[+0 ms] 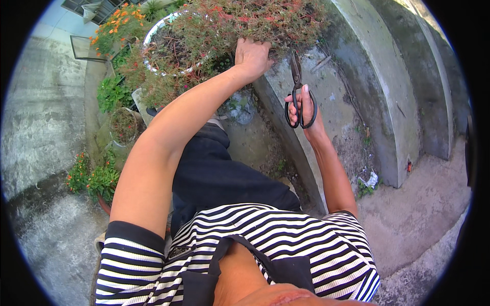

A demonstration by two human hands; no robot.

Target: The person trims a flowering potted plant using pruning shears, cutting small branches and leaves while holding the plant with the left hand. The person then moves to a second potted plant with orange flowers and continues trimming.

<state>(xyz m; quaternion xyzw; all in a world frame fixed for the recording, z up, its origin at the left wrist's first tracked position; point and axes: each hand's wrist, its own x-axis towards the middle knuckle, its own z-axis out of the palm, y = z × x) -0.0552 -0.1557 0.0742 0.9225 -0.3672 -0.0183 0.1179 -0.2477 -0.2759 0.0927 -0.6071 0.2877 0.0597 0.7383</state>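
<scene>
My right hand (306, 111) holds a pair of scissors (296, 74) by its large black loop handles. The dark, worn blades point away from me and look closed or nearly so; their tips end just short of the foliage. My left hand (252, 56) reaches into the lower edge of a dense flowering plant (264, 19) with thin reddish-green stems and small red flowers. Its fingers curl in among the stems, and the leaves partly hide them, so whether they grip any stem is unclear. Left of that hand stands a round white-rimmed pot (147, 36) with soil and similar stems.
A concrete ledge (285, 82) runs beneath the scissors, with stepped concrete walls (383, 76) to the right. Orange flowers (122, 19), a smaller pot (124, 126) and a leafy plant (101, 178) line the left. A crumpled white scrap (370, 179) lies at the wall's foot.
</scene>
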